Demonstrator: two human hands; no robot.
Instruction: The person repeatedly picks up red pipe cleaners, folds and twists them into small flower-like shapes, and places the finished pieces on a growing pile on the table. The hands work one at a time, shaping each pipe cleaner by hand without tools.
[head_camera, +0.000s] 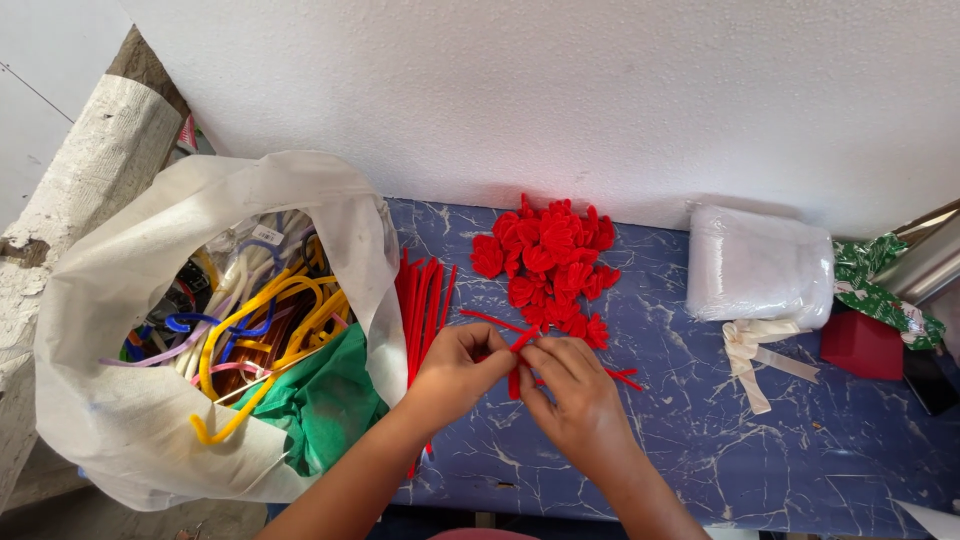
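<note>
My left hand and my right hand meet over the blue marbled table, both pinching a red pipe cleaner that is bent between the fingertips. Its loose ends stick out to the left and right of the hands. Just behind the hands lies a pile of folded red pipe-cleaner shapes. A bundle of straight red pipe cleaners lies to the left of my left hand, beside the bag.
A large white plastic bag at the left holds several coloured pipe cleaners and green fabric. At the right are a clear plastic-wrapped packet, a cream ribbon, a red box and green patterned wrapping. A white wall runs behind.
</note>
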